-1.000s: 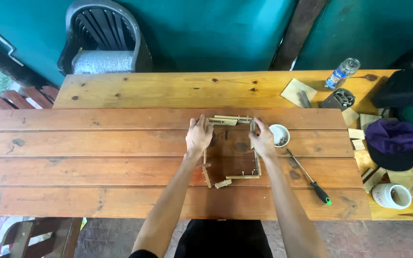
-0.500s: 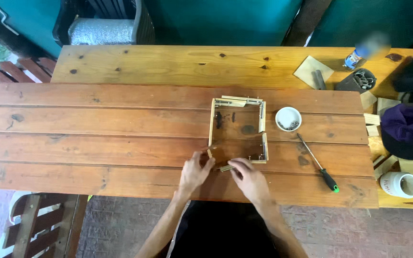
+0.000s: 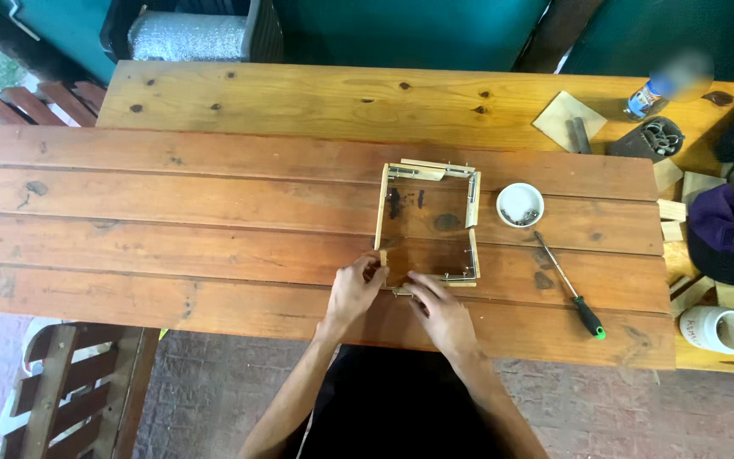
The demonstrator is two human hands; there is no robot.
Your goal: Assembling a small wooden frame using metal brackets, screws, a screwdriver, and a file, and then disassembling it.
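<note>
1. Wooden frame (image 3: 427, 223), square and open in the middle, lies flat on the red-brown plank worktop (image 3: 172, 221), slightly right of centre.
2. Left hand (image 3: 352, 291) sits at the frame's 7 o'clock corner, fingers curled and pinching the lower end of the left slat.
3. Right hand (image 3: 440, 313) lies at 6 o'clock of the frame, fingers narrow and pressed against the bottom slat; whether it grips a small part there, cannot tell.
4. Small white bowl (image 3: 520, 205) with dark metal bits stands just beside the frame at 3 o'clock, not touching.
5. Screwdriver (image 3: 569, 283) with black-and-green handle lies at 4 o'clock of the frame, tip toward the bowl.
6. Purple cap (image 3: 731, 231) rests at the far 3 o'clock edge; white cup (image 3: 717, 329) at 4 o'clock, well apart.
</note>
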